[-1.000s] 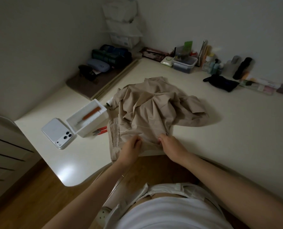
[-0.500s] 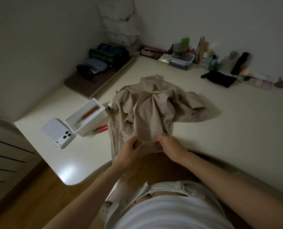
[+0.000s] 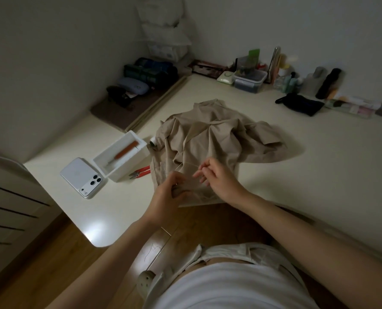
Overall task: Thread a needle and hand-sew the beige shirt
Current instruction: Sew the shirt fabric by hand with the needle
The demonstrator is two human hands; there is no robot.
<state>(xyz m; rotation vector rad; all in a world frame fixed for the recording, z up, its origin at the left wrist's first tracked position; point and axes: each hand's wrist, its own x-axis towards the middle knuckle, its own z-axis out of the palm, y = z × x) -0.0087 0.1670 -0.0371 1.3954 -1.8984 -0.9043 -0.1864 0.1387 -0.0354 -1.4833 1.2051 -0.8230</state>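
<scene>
The beige shirt [image 3: 216, 139] lies crumpled on the cream table [image 3: 308, 170], its near hem at the table's front edge. My left hand [image 3: 170, 197] grips a fold of that hem. My right hand [image 3: 216, 177] is raised just above the cloth and pinches a pale thread [image 3: 185, 165] that runs left toward the fabric. The needle itself is too small to make out. A thread spool [image 3: 153, 142] stands at the shirt's left edge.
Left of the shirt are red snips [image 3: 141, 171], a white box [image 3: 121, 157] holding an orange-handled tool, and a white phone [image 3: 82, 177]. Bottles, a clear container [image 3: 249, 80] and a black pouch [image 3: 301, 104] line the back wall.
My right hand has lifted off the hem and moved up and away from me, drawing the thread out. My left hand stays on the hem fold.
</scene>
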